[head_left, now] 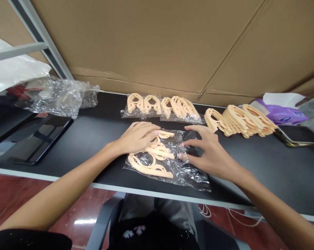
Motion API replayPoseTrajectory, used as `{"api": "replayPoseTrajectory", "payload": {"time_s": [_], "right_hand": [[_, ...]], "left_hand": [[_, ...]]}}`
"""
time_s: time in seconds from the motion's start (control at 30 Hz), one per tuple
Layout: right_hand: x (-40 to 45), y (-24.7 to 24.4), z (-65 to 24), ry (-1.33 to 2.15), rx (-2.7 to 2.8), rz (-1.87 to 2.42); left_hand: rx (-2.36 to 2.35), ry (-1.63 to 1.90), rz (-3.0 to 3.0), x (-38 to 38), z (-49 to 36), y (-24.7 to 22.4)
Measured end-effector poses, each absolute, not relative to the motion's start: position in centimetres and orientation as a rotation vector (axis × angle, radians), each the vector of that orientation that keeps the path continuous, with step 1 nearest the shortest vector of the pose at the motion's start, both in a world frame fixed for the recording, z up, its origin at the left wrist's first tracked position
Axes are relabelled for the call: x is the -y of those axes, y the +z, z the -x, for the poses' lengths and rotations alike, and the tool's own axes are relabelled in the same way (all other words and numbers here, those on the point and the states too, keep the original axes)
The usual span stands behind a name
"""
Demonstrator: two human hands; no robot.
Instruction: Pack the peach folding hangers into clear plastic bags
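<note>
1. Down at the near edge of the black table (276,163), my left hand (137,137) lies flat on a clear plastic bag (172,163), fingers together and stretched out, pressing on the peach plastic hangers (153,159) inside it. Nothing is pinched; it is a flat hold-down.

2. My right hand (209,152) comes in from the other side, fingers spread wide, tips touching the loose, empty part of that bag. It grips nothing, only rests on the film.

3. To do this well, I judge the left palm should keep an even weight on the hangers so they lie in one flat layer, not crossing.

4. Right fingertips ought to smooth the film outward, away from the hangers, to push air towards the open end. Which end is open I cannot tell from here.

5. Crinkled film slides on this table, so light pressure and short strokes seem safer than one long drag.

6. Just beyond, two filled bags (162,107) lie side by side, and a loose row of hangers (241,121) leans stacked to the right, near a purple tissue pack (284,114).

7. Well off to the left sit crumpled plastic wrap (60,95) and a dark tablet (39,139), apart from my hands.
</note>
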State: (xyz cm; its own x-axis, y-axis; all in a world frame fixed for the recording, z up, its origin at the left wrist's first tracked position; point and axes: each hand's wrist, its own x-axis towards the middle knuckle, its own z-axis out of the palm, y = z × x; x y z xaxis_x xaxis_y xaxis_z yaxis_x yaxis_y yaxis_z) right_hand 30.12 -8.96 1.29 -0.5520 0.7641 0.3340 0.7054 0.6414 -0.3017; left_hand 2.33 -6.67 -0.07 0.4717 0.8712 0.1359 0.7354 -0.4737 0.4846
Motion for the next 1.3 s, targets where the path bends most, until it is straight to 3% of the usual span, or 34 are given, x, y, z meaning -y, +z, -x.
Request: {"api": "replayPoseTrajectory", "payload": {"time_s": [0.53,0.77,1.03,1.3], "right_hand": [[8.5,1.4,-27.8,0.004,2.344,1.231],[7.7,1.8,-32.2,0.107,2.147,1.238],[4.5,-0.4,-38.0,-0.475,1.979,1.806],[4.2,-1.1,-38.1,-0.48,1.978,1.785]], "left_hand": [[-1.269,0.516,-2.363,6.7,-1.7,0.8],[-1.368,0.569,-2.296,6.7,-1.6,0.9],[-1.47,0.529,-2.308,6.7,-1.1,1.3],[-1.458,0.552,-2.323,6.5,-1.0,1.2]]}}
